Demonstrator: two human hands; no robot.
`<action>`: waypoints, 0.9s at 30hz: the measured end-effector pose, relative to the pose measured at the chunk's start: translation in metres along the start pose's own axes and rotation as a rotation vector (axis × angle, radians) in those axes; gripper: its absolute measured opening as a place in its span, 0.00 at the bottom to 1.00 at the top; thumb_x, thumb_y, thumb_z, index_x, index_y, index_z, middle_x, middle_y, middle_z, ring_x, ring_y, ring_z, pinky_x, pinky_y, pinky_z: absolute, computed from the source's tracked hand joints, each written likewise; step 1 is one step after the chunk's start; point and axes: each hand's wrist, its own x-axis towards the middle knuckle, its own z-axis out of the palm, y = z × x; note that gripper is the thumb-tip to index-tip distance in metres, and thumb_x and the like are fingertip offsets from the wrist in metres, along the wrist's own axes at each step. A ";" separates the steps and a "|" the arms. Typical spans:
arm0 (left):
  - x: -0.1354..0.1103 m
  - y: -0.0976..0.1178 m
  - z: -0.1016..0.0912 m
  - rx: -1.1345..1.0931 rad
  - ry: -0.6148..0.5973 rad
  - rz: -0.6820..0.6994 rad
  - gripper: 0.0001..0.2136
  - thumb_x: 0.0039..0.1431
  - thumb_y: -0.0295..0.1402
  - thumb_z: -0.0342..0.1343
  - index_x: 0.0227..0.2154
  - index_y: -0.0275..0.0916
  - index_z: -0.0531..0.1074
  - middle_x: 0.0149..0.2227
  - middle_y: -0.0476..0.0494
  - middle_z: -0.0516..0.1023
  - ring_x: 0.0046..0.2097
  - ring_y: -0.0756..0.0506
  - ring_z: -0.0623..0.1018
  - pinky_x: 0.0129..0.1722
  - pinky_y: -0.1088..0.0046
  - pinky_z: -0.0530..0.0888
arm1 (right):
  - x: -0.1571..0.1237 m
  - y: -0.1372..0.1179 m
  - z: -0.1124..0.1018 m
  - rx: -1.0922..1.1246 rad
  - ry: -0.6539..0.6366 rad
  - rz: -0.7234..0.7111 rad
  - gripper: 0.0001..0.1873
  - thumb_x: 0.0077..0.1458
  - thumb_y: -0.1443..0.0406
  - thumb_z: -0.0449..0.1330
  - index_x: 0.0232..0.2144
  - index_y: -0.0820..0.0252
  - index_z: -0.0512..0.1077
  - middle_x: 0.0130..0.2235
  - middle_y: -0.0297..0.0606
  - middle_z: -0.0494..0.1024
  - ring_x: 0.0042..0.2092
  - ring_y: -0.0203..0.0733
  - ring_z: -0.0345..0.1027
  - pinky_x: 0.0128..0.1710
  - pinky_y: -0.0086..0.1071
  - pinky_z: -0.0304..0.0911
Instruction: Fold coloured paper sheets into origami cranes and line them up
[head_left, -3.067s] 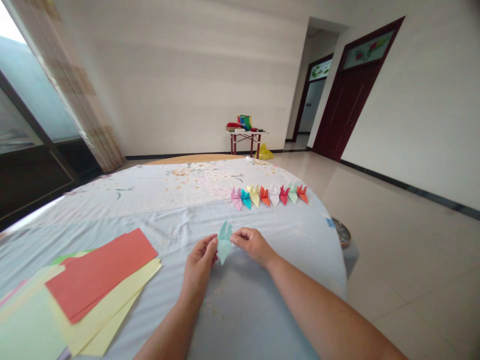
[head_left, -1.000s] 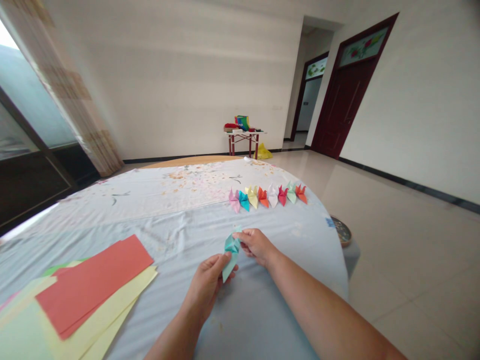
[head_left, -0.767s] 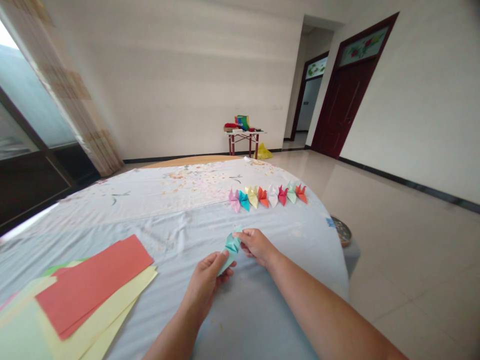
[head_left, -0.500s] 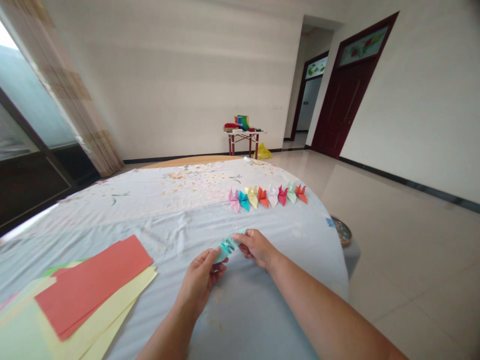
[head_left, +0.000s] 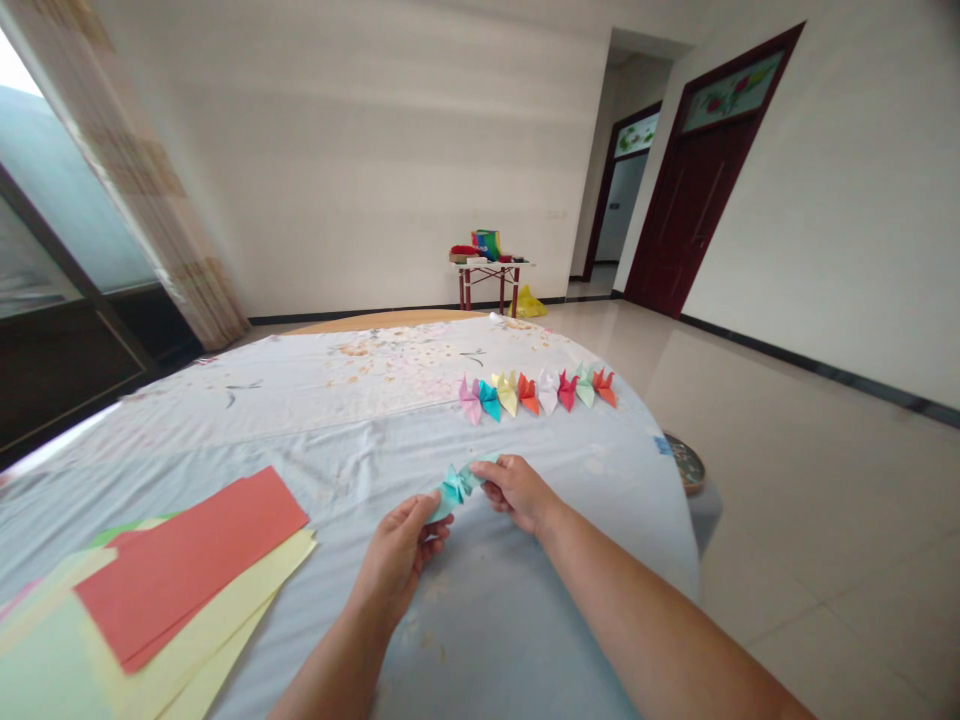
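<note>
Between my hands, above the table, is a turquoise origami crane [head_left: 454, 487] of folded paper, its middle creased and raised. My left hand [head_left: 405, 545] pinches its left end between thumb and fingers. My right hand [head_left: 514, 490] pinches the opposite end, with the forearm reaching in from the lower right. The fingers cover both tips of the paper. Just beyond my hands a row of several finished paper cranes [head_left: 528, 393] in pink, blue, yellow, orange, white, red and pale green stands on the cloth.
A fanned stack of coloured paper sheets [head_left: 195, 570], red on top, lies at the left. The round table wears a pale tablecloth [head_left: 360, 450]. Past its right edge is a stool [head_left: 697, 500] with a round item on it. A small side table [head_left: 491, 270] stands by the wall.
The paper's middle has bunched up and risen between my hands, its folds standing out more. My hands have barely shifted. The cranes and the sheets stay in place.
</note>
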 end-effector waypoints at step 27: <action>-0.019 -0.001 0.021 0.186 -0.236 -0.169 0.15 0.45 0.43 0.60 0.30 0.35 0.76 0.27 0.44 0.76 0.26 0.52 0.70 0.23 0.80 0.66 | 0.004 0.006 0.001 0.006 -0.052 -0.012 0.19 0.41 0.55 0.61 0.16 0.60 0.57 0.11 0.22 0.55 0.14 0.25 0.44 0.12 0.23 0.38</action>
